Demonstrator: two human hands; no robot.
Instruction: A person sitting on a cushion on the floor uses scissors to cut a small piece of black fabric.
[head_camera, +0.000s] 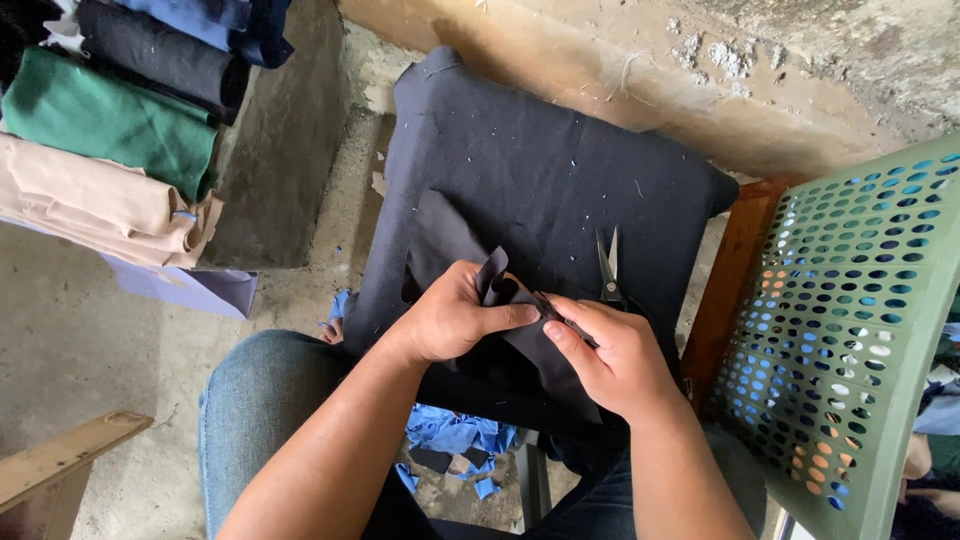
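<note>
My left hand (452, 315) and my right hand (615, 355) pinch a small piece of dark fabric (500, 285) between them, over a cushion covered in dark navy cloth (520, 150). The left fingers grip the folded upper part of the piece; the right thumb and fingers hold its narrow end. A pair of scissors (609, 265) lies on the navy cloth just beyond my right hand, blades pointing away from me. My knee in blue jeans (260, 400) is below the left forearm.
A green perforated plastic basket (860, 330) stands at the right beside a wooden frame (735, 270). Folded fabrics in beige, green and black (110, 150) are stacked at the upper left. Blue cloth scraps (455, 435) lie on the concrete floor. A wooden plank (60, 460) is at lower left.
</note>
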